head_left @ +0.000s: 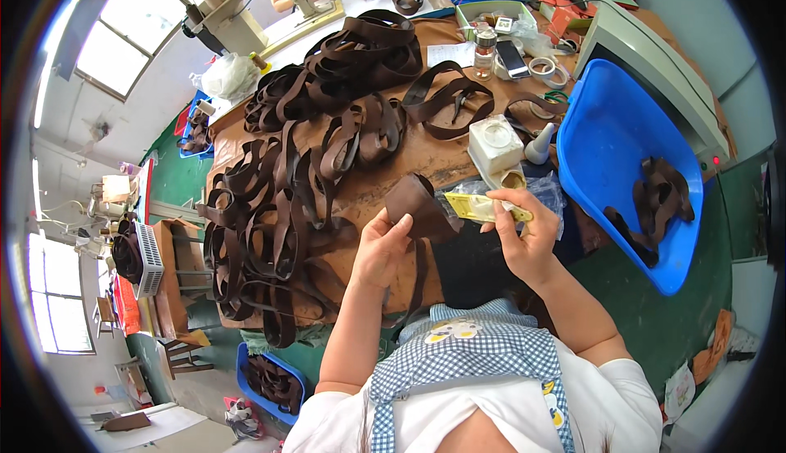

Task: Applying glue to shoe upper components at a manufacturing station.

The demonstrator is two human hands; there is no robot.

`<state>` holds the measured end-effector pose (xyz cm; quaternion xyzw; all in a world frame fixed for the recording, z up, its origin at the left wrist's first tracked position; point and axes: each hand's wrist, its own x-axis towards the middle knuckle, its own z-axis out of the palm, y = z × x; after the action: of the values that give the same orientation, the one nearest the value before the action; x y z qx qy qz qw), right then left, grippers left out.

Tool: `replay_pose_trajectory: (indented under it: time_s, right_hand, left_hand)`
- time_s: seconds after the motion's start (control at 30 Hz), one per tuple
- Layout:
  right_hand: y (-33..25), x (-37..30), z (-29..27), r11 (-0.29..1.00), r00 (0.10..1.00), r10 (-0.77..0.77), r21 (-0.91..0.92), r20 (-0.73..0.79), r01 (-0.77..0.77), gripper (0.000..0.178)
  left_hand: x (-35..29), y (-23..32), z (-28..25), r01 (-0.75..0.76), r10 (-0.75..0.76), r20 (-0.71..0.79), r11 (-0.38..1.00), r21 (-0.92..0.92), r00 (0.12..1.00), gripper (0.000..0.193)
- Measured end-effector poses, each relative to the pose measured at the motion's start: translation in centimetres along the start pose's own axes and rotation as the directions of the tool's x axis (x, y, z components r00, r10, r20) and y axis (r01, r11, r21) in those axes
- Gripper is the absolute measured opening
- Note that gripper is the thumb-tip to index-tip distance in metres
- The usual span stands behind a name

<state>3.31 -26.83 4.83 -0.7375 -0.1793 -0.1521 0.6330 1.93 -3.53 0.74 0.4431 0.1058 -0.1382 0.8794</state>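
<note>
My left hand [382,247] pinches a dark brown strap [416,206], its wide curled part standing up from the fingers and a tail hanging down toward the table edge. My right hand [524,240] grips a flat yellow tool [470,206], whose far end points left, close to the strap. Whether its tip touches the strap I cannot tell. Just beyond the tool, a white plastic container [494,145] with a round opening low on its front stands beside a white nozzle bottle [539,145]. A black cloth or mat [471,266] lies below the hands.
Looped brown straps [360,64] cover the table's left and far side. A blue plastic basin [591,138] holding several straps stands right. Behind are a phone [513,58], jar [485,50] and tape rolls [541,67]. A sewing machine [299,3] and another person are at the far end.
</note>
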Motion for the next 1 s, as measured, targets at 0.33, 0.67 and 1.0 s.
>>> replay_pose_trajectory:
  time_s: [0.33, 0.67, 1.0]
  right_hand:
    - [0.6, 3.1, 1.7, 0.990, 0.997, -0.070, -0.117, 0.033, 0.073, 0.012]
    - [-0.5, -0.4, 0.5, 0.930, 0.939, -0.233, -0.225, 0.254, 0.291, 0.018]
    - [0.8, -2.6, -1.6, 0.951, 0.974, -0.115, -0.260, 0.193, 0.164, 0.018]
  left_hand:
    - [0.1, -0.8, 1.2, -0.124, 0.126, -0.023, 0.988, 0.091, 0.992, 0.040]
    - [0.4, 0.3, 0.4, -0.092, 0.090, -0.046, 0.995, -0.041, 0.995, 0.035]
    - [2.5, -2.0, -3.4, 0.176, -0.177, -0.104, 0.984, -0.018, 0.979, 0.030]
